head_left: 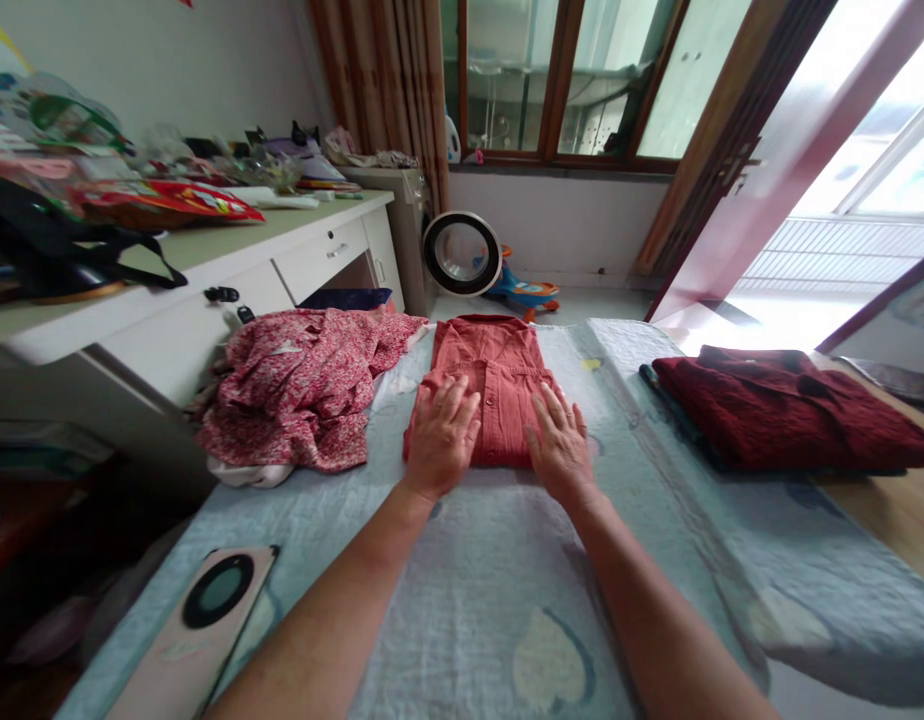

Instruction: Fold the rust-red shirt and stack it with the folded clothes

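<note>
A coral-red buttoned shirt (496, 400) lies folded in the middle of the pale blue cloth, its collar at the far end. My left hand (441, 435) rests flat on the left side of the shirt, fingers stretched out. On the right side of it lies my right hand (563, 440), also flat with the fingers apart. The button placket shows between the two hands. Neither hand grips anything.
To the left sits a crumpled pink floral garment (304, 385). A folded dark red garment (792, 410) lies in a stack at the right. A phone (199, 630) rests near the front left. Behind stand a cluttered desk (342, 225) and a washing machine with its round door (462, 253) open.
</note>
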Demonstrator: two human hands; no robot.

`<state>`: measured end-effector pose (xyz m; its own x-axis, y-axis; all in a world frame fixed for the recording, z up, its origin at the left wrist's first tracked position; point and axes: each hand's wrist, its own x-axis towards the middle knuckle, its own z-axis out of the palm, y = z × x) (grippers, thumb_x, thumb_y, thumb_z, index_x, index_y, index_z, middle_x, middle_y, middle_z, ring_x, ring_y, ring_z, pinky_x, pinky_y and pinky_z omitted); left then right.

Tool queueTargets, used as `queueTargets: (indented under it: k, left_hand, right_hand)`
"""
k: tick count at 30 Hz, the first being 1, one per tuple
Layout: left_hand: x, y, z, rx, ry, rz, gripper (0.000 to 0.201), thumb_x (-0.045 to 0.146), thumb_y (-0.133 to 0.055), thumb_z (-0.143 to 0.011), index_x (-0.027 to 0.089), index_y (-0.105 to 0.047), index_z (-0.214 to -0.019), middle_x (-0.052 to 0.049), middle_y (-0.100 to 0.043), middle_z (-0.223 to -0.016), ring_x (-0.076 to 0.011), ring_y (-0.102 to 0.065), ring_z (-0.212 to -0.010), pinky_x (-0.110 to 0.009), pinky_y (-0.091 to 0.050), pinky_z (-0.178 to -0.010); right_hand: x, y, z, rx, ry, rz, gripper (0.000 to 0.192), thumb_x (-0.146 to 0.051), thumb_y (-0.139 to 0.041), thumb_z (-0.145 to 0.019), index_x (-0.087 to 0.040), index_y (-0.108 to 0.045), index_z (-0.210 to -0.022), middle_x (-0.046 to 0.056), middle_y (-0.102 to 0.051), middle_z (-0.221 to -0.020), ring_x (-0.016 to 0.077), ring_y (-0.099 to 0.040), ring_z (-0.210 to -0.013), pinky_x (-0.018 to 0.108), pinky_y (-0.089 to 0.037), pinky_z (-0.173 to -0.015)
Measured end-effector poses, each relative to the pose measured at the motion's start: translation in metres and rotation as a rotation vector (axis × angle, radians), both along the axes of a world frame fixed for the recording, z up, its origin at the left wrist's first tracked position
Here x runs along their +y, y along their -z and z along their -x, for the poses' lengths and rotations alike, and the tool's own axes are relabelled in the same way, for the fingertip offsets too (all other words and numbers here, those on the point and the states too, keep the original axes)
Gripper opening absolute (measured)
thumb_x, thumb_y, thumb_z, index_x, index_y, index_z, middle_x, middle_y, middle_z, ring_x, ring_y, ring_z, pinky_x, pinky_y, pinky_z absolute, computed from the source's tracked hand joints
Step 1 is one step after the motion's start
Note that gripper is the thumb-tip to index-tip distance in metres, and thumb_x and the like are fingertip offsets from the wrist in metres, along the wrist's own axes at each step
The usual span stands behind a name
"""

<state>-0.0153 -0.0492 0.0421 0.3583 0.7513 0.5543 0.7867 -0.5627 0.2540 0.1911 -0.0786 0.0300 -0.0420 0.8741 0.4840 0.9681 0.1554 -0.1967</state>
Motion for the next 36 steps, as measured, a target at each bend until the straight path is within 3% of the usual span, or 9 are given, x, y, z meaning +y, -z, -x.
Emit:
queueTargets:
  k: [3, 6, 14, 19, 22, 25, 30, 33, 36]
  left_hand:
    - [-0.004, 0.012, -0.013, 0.129, 0.095, 0.135, 0.049, 0.039, -0.044, -0.095, 0.028, -0.044, -0.142, -0.005, -0.035, -0.155, -0.0302, -0.025, -0.144, -0.058, -0.013, -0.117]
    - [-0.005, 0.025, -0.018, 0.226, 0.036, 0.274, 0.053, 0.048, -0.040, -0.095, 0.036, -0.035, -0.147, -0.001, -0.033, -0.156, -0.0316, -0.026, -0.144, -0.065, -0.017, -0.113]
    - [-0.007, 0.026, -0.019, 0.303, -0.068, 0.344, 0.061, 0.058, -0.037, -0.092, 0.040, -0.027, -0.150, 0.002, -0.026, -0.159, -0.0365, -0.015, -0.146, -0.068, -0.015, -0.112]
    - [-0.007, 0.029, -0.019, 0.295, -0.054, 0.353, 0.061, 0.059, -0.035, -0.093, 0.038, -0.027, -0.150, 0.001, -0.025, -0.159, -0.0371, -0.014, -0.146, -0.069, -0.013, -0.112]
    - [-0.005, 0.029, -0.018, 0.286, -0.035, 0.362, 0.062, 0.060, -0.035, -0.093, 0.037, -0.028, -0.150, 0.000, -0.027, -0.159, -0.0371, -0.015, -0.146, -0.069, -0.013, -0.112]
    - [-0.003, 0.029, -0.017, 0.282, -0.031, 0.374, 0.062, 0.061, -0.035, -0.093, 0.037, -0.029, -0.149, 0.001, -0.028, -0.159, -0.0371, -0.014, -0.147, -0.069, -0.012, -0.112]
    - [-0.002, 0.032, -0.016, 0.280, -0.043, 0.349, 0.066, 0.059, -0.036, -0.093, 0.030, -0.026, -0.151, -0.001, -0.032, -0.157, -0.0343, -0.016, -0.147, -0.065, -0.015, -0.115]
    - [-0.004, 0.035, -0.015, 0.273, -0.065, 0.280, 0.069, 0.057, -0.038, -0.093, 0.024, -0.024, -0.152, -0.005, -0.036, -0.155, -0.0321, -0.020, -0.146, -0.061, -0.020, -0.115]
    - [-0.005, 0.036, -0.015, 0.285, -0.065, 0.237, 0.065, 0.057, -0.037, -0.094, 0.025, -0.030, -0.150, -0.004, -0.037, -0.154, -0.0320, -0.022, -0.145, -0.059, -0.022, -0.115]
  right_hand:
    - [0.001, 0.008, 0.011, -0.081, -0.049, 0.164, 0.054, -0.038, -0.038, -0.096, -0.021, -0.037, -0.148, 0.005, -0.027, -0.159, 0.0243, -0.017, -0.147, 0.045, -0.010, -0.118]
    - [0.001, 0.015, 0.014, -0.135, -0.046, 0.319, 0.054, -0.044, -0.033, -0.098, -0.026, -0.036, -0.149, 0.002, -0.030, -0.157, 0.0248, -0.023, -0.145, 0.048, -0.013, -0.116]
    - [-0.002, 0.017, 0.020, -0.162, 0.114, 0.397, 0.061, -0.055, -0.038, -0.095, -0.030, -0.034, -0.150, 0.011, -0.024, -0.159, 0.0364, -0.022, -0.144, 0.052, -0.020, -0.111]
    - [0.002, -0.007, 0.015, -0.180, 0.068, 0.440, 0.059, -0.056, -0.042, -0.093, -0.026, -0.044, -0.144, 0.017, -0.045, -0.146, 0.0364, -0.043, -0.131, 0.049, -0.036, -0.100]
    - [0.020, -0.034, 0.010, -0.183, 0.040, 0.556, 0.048, -0.051, -0.052, -0.088, -0.017, -0.064, -0.121, 0.017, -0.067, -0.113, 0.0313, -0.063, -0.104, 0.040, -0.046, -0.085]
    - [0.046, -0.046, 0.013, -0.142, 0.035, 0.541, 0.032, -0.034, -0.047, -0.091, -0.014, -0.070, -0.097, 0.016, -0.071, -0.099, 0.0262, -0.066, -0.093, 0.034, -0.047, -0.080]
    - [0.076, -0.009, 0.030, 0.093, -0.102, 0.192, 0.038, -0.022, -0.042, -0.093, -0.012, -0.057, -0.127, 0.013, -0.058, -0.134, 0.0195, -0.052, -0.124, 0.029, -0.038, -0.103]
    - [0.080, 0.018, 0.034, 0.134, -0.082, 0.210, 0.046, -0.024, -0.036, -0.096, -0.010, -0.047, -0.139, 0.013, -0.049, -0.144, 0.0206, -0.044, -0.133, 0.035, -0.032, -0.110]
    - [0.081, 0.028, 0.033, 0.128, -0.072, 0.243, 0.048, -0.026, -0.033, -0.097, -0.013, -0.043, -0.142, 0.012, -0.046, -0.147, 0.0205, -0.041, -0.135, 0.037, -0.030, -0.112]
